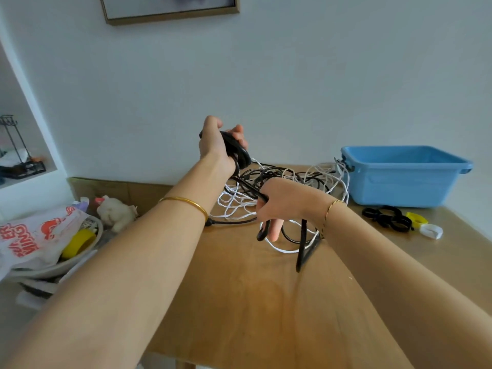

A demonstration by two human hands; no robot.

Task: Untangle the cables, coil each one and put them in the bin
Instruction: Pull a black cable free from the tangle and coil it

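My left hand [217, 145] is raised above the table and grips a coil of black cable [238, 151]. From the coil a black strand runs down to my right hand [279, 203], whose curled fingers hold it; the strand's loose end [302, 246] hangs below. Behind both hands a tangle of black and white cables [282, 182] lies on the wooden table [239, 302]. The blue bin [402, 177] stands at the back right, and nothing shows inside it from here.
Several black cable ties [387, 218], a yellow one [416, 219] and a white one [431, 231] lie in front of the bin. At the left sits a bowl [66, 265] holding a printed bag and yellow tape, with a small plush toy [115, 213] behind it.
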